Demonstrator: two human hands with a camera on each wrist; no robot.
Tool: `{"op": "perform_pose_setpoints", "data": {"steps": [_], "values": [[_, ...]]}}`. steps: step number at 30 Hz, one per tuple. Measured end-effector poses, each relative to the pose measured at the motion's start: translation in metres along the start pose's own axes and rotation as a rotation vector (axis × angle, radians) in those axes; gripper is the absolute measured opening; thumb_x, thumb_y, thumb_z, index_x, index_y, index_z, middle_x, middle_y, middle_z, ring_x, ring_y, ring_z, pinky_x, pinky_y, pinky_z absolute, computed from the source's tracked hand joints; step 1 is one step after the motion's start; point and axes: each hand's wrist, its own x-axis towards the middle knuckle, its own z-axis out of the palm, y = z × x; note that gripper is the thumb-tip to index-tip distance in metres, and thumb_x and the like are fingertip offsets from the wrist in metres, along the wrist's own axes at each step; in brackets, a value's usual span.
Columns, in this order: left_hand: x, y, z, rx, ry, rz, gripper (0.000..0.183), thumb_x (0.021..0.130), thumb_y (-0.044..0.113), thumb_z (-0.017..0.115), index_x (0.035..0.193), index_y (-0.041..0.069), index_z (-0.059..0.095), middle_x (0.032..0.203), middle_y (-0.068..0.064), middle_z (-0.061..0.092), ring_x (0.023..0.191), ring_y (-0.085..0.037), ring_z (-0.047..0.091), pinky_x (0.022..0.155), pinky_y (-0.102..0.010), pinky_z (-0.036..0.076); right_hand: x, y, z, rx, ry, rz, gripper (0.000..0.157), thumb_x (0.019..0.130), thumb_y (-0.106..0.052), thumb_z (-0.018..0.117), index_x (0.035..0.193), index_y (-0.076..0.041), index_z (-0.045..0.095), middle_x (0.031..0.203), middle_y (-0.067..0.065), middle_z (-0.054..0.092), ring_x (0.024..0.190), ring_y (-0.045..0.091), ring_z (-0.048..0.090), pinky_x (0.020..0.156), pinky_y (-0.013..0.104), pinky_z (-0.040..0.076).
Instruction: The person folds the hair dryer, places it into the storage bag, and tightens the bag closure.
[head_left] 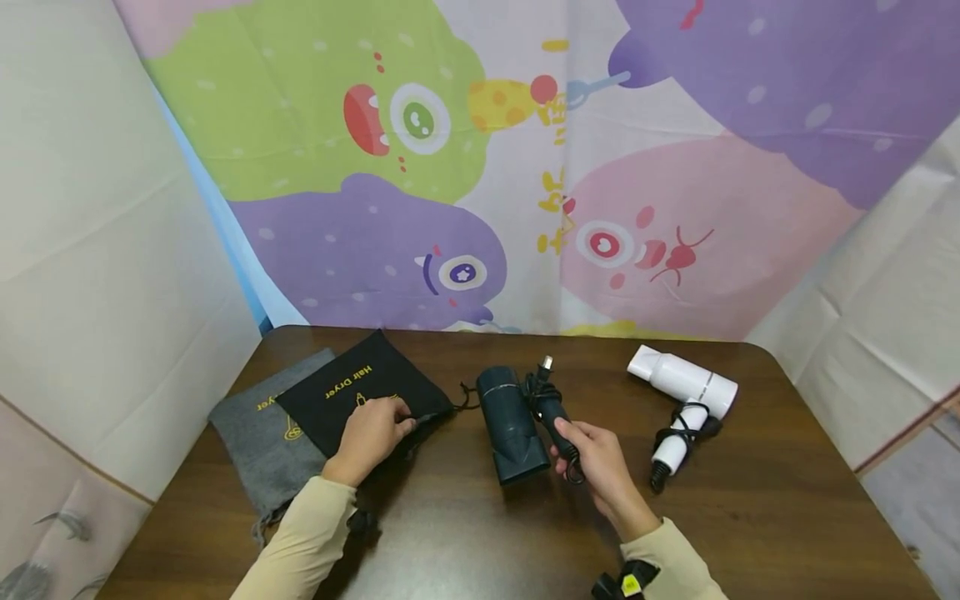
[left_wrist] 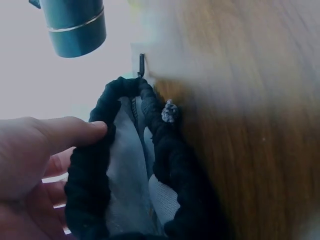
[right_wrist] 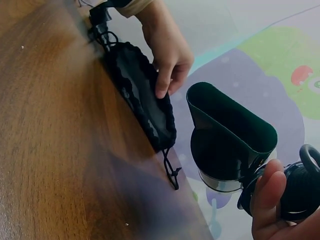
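Note:
A black drawstring bag (head_left: 397,367) printed "Hair Dryer" lies at the left of the table. My left hand (head_left: 372,437) pinches its gathered rim, and in the left wrist view the bag's mouth (left_wrist: 132,165) gapes, showing a pale lining. Right of the bag, my right hand (head_left: 596,462) grips the folded handle of a dark green hair dryer (head_left: 512,425). A black cord is wound about that handle, and its plug (head_left: 547,363) points away from me. In the right wrist view, the dryer's flat nozzle (right_wrist: 232,117) is held apart from the bag.
A grey drawstring bag (head_left: 262,442) lies partly under the black one. At the right rests a white hair dryer (head_left: 686,379), its cord wrapped round the handle. The brown table (head_left: 465,550) backs onto a cartoon-printed curtain (head_left: 525,167), with white sheets (head_left: 97,250) at the sides.

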Motion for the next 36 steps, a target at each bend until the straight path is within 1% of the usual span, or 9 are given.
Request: {"op": "perform_pose_setpoints", "data": {"steps": [5, 8, 11, 13, 15, 18, 21, 27, 36], "values": [[0.002, -0.002, -0.003, -0.049, -0.006, -0.025, 0.013, 0.085, 0.022, 0.074, 0.089, 0.01, 0.074, 0.086, -0.005, 0.074, 0.071, -0.019, 0.066, 0.066, -0.04, 0.053, -0.001, 0.0, 0.001, -0.005, 0.004, 0.006, 0.041, 0.096, -0.031, 0.059, 0.112, 0.007, 0.062, 0.075, 0.008, 0.065, 0.052, 0.012, 0.057, 0.052, 0.022, 0.047], [0.002, -0.003, -0.005, -0.088, -0.001, -0.042, 0.013, 0.086, 0.022, 0.074, 0.088, 0.01, 0.073, 0.084, -0.004, 0.073, 0.068, -0.016, 0.064, 0.066, -0.041, 0.052, -0.001, -0.001, 0.001, 0.008, 0.004, -0.002, 0.04, 0.096, -0.029, 0.06, 0.111, 0.007, 0.062, 0.074, 0.007, 0.065, 0.052, 0.013, 0.057, 0.051, 0.023, 0.047], [0.002, -0.003, -0.006, -0.132, 0.009, -0.05, 0.012, 0.085, 0.023, 0.074, 0.087, 0.011, 0.072, 0.08, -0.003, 0.072, 0.064, -0.014, 0.061, 0.079, -0.047, 0.052, -0.002, -0.001, 0.002, 0.019, 0.002, -0.01, 0.038, 0.095, -0.027, 0.061, 0.109, 0.008, 0.062, 0.072, 0.006, 0.064, 0.052, 0.013, 0.057, 0.051, 0.022, 0.047], [0.003, -0.003, -0.007, -0.158, 0.011, -0.053, 0.013, 0.085, 0.023, 0.074, 0.085, 0.011, 0.072, 0.078, -0.002, 0.071, 0.062, -0.013, 0.059, 0.08, -0.048, 0.052, -0.003, -0.001, 0.002, 0.017, 0.001, -0.013, 0.037, 0.095, -0.027, 0.061, 0.108, 0.008, 0.062, 0.071, 0.006, 0.064, 0.051, 0.013, 0.056, 0.051, 0.022, 0.047], [0.004, -0.003, -0.007, -0.177, 0.013, -0.058, 0.013, 0.085, 0.024, 0.074, 0.084, 0.011, 0.072, 0.077, -0.002, 0.071, 0.062, -0.011, 0.058, 0.078, -0.045, 0.052, -0.004, -0.001, 0.002, 0.014, 0.0, -0.016, 0.037, 0.095, -0.027, 0.061, 0.107, 0.008, 0.062, 0.071, 0.006, 0.064, 0.051, 0.013, 0.056, 0.05, 0.022, 0.046], [0.006, -0.001, -0.008, -0.205, 0.009, -0.074, 0.013, 0.086, 0.023, 0.074, 0.084, 0.01, 0.071, 0.076, -0.002, 0.07, 0.061, -0.011, 0.056, 0.06, -0.033, 0.048, -0.005, -0.001, 0.002, 0.01, -0.005, -0.017, 0.036, 0.095, -0.026, 0.06, 0.108, 0.008, 0.062, 0.072, 0.006, 0.064, 0.051, 0.012, 0.056, 0.051, 0.022, 0.046], [0.007, 0.0, -0.009, -0.223, 0.012, -0.084, 0.013, 0.086, 0.023, 0.074, 0.084, 0.01, 0.071, 0.077, -0.002, 0.07, 0.062, -0.011, 0.055, 0.057, -0.028, 0.044, -0.006, -0.002, 0.003, 0.011, -0.011, -0.015, 0.036, 0.095, -0.026, 0.06, 0.109, 0.007, 0.062, 0.072, 0.006, 0.064, 0.052, 0.012, 0.056, 0.051, 0.022, 0.046], [0.011, 0.004, -0.013, -0.23, 0.036, -0.081, 0.014, 0.086, 0.023, 0.073, 0.086, 0.009, 0.071, 0.079, -0.003, 0.07, 0.065, -0.012, 0.057, 0.06, -0.03, 0.045, -0.007, -0.003, 0.006, 0.011, -0.022, -0.013, 0.036, 0.096, -0.027, 0.06, 0.108, 0.007, 0.062, 0.072, 0.006, 0.063, 0.051, 0.011, 0.055, 0.051, 0.022, 0.047], [0.017, 0.017, -0.017, -0.254, 0.079, -0.062, 0.016, 0.084, 0.024, 0.075, 0.085, 0.008, 0.072, 0.078, -0.004, 0.071, 0.069, -0.016, 0.062, 0.067, -0.034, 0.049, -0.01, -0.003, 0.013, -0.013, -0.032, -0.019, 0.037, 0.096, -0.027, 0.06, 0.111, 0.007, 0.062, 0.071, 0.006, 0.063, 0.049, 0.011, 0.055, 0.05, 0.023, 0.046]]}}
